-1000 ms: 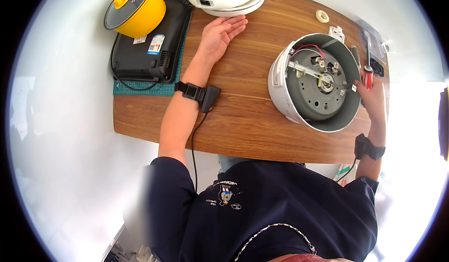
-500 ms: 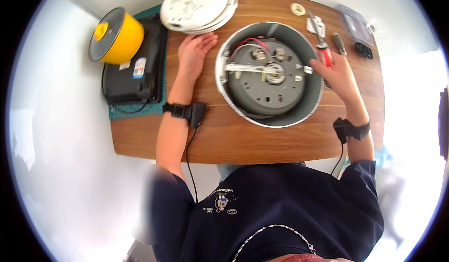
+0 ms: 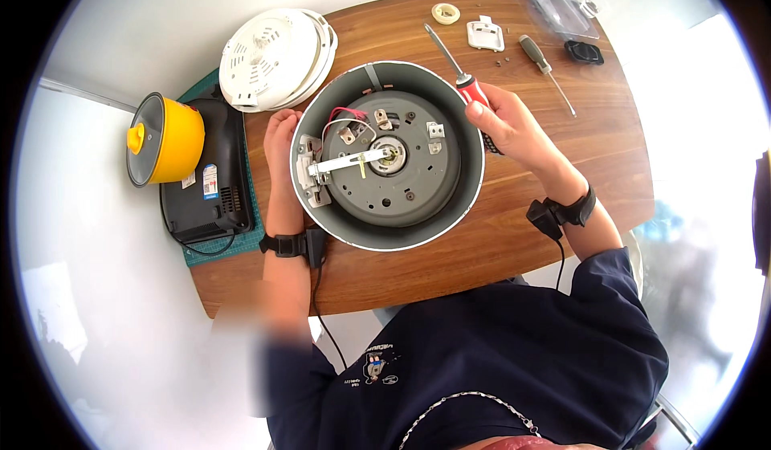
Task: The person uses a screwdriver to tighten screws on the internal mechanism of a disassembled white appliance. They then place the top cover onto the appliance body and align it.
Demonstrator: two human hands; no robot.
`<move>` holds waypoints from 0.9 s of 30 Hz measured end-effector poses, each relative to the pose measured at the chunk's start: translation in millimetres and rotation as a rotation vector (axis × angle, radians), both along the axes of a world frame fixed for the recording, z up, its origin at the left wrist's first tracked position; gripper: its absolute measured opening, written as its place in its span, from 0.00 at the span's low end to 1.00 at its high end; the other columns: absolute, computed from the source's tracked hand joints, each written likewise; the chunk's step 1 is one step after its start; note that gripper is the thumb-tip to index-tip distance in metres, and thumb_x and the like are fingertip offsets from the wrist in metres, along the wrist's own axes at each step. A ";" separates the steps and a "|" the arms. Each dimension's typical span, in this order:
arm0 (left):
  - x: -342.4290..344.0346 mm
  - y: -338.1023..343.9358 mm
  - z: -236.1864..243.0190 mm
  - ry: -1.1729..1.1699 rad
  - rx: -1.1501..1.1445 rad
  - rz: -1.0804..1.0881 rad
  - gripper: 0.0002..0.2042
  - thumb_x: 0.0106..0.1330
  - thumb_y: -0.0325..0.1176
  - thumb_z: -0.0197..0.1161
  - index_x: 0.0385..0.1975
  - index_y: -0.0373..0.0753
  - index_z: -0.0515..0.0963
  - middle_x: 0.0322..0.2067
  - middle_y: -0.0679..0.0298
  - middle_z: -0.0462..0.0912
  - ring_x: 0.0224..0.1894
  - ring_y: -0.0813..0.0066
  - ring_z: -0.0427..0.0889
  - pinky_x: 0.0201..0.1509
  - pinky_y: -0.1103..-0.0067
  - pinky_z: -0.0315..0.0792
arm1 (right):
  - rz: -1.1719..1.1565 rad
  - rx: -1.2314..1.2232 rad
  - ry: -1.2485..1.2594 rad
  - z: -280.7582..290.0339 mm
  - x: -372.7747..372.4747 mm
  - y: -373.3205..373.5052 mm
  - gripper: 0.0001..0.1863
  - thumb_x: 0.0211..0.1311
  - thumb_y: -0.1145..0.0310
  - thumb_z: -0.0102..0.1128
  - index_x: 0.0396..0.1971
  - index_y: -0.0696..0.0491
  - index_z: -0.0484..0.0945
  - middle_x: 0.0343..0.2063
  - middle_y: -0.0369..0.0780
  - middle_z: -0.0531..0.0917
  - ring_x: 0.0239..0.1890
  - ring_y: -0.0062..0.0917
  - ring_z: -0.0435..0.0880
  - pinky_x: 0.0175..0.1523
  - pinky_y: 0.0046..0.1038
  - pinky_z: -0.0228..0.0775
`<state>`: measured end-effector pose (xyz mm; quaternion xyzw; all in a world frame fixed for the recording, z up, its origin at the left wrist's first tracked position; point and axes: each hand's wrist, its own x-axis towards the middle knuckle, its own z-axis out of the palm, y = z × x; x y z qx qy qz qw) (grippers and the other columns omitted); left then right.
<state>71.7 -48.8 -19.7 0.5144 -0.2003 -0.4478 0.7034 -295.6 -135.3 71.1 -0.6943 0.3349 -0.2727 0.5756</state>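
White plastic covers (image 3: 269, 57) are stacked just off the upper left of the open metal housing (image 3: 385, 238), so a shove that way could knock them, I'd guess. Inside the housing's left half, thin wires (image 3: 349, 114) loop near a white arm (image 3: 337, 163); a careless poke from the red-handled screwdriver (image 3: 471, 91) could snag one. The housing itself is open side up on the wooden table (image 3: 530, 201), between both hands. Past its upper right are tiny loose screws (image 3: 499, 63), easy to lose with one stray swipe. Pose-wise, the left hand (image 3: 281, 138) is right beside the housing's left wall, fingers bent and bunched; can't tell if it's pressing on it. The right hand (image 3: 518, 129) is just off the housing's right rim, wrapped round the screwdriver handle with the thumb on top, shaft slanting up and left, tip outside the rim. Can't tell whether those fingers touch the housing.
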 end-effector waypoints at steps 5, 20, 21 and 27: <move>-11.9 2.7 3.8 -0.087 -0.084 -0.087 0.05 0.75 0.26 0.58 0.45 0.33 0.76 0.38 0.63 0.84 0.35 0.79 0.83 0.38 0.82 0.80 | 0.006 0.072 -0.139 -15.7 4.0 -1.8 0.25 0.77 0.45 0.55 0.42 0.57 0.74 0.25 0.33 0.78 0.23 0.15 0.78 0.27 0.22 0.71; -24.0 1.2 13.3 -0.082 -0.045 -0.166 0.06 0.73 0.23 0.60 0.47 0.32 0.77 0.39 0.60 0.86 0.37 0.78 0.85 0.41 0.82 0.84 | -0.070 0.249 0.096 -41.8 6.1 -21.2 0.14 0.71 0.60 0.64 0.43 0.56 0.75 0.28 0.34 0.80 0.26 0.17 0.81 0.30 0.24 0.74; -25.0 1.9 14.3 -0.089 -0.040 -0.164 0.06 0.73 0.23 0.60 0.47 0.32 0.77 0.39 0.60 0.86 0.36 0.78 0.85 0.41 0.82 0.83 | -0.074 0.260 0.095 -41.3 5.2 -23.4 0.14 0.71 0.60 0.65 0.43 0.55 0.75 0.28 0.34 0.80 0.26 0.16 0.81 0.30 0.23 0.74; -28.1 3.0 18.3 -0.118 -0.019 -0.159 0.07 0.73 0.23 0.61 0.47 0.32 0.77 0.39 0.61 0.86 0.36 0.79 0.85 0.40 0.83 0.82 | -0.103 0.295 0.024 -46.0 -5.1 -47.6 0.12 0.68 0.62 0.67 0.38 0.54 0.75 0.23 0.33 0.79 0.24 0.16 0.79 0.29 0.23 0.71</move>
